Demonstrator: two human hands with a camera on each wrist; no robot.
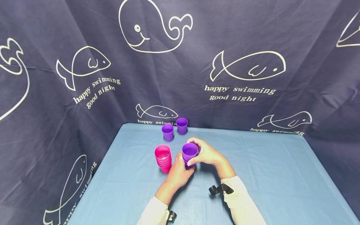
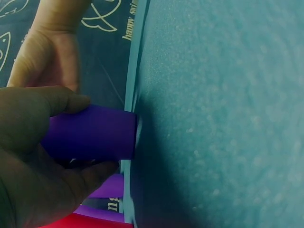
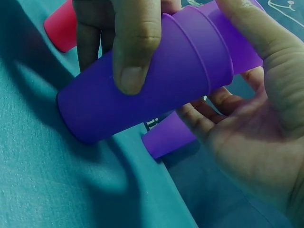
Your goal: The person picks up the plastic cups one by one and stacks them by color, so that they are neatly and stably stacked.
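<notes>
A stack of nested purple cups [image 3: 128, 90] stands between the two hands. My left hand [image 1: 177, 172] grips the lower part of this stack, its thumb lying along the side in the right wrist view. The right hand [image 1: 206, 153] holds the top purple cup [image 1: 190, 151] near its rim, thumb on the near side and fingers behind. In the left wrist view, the bottom purple cup [image 2: 95, 133] has its base at or very near the table; contact is hard to tell. Just left of the left hand stands a stack of several pink cups [image 1: 163, 158].
Two single purple cups, one nearer [image 1: 168, 133] and one farther back [image 1: 182, 126], stand upright toward the table's rear edge. A blue cloth covers the table [image 1: 253, 175]. Dark fabric [image 1: 197, 68] with white fish drawings hangs behind and at the sides.
</notes>
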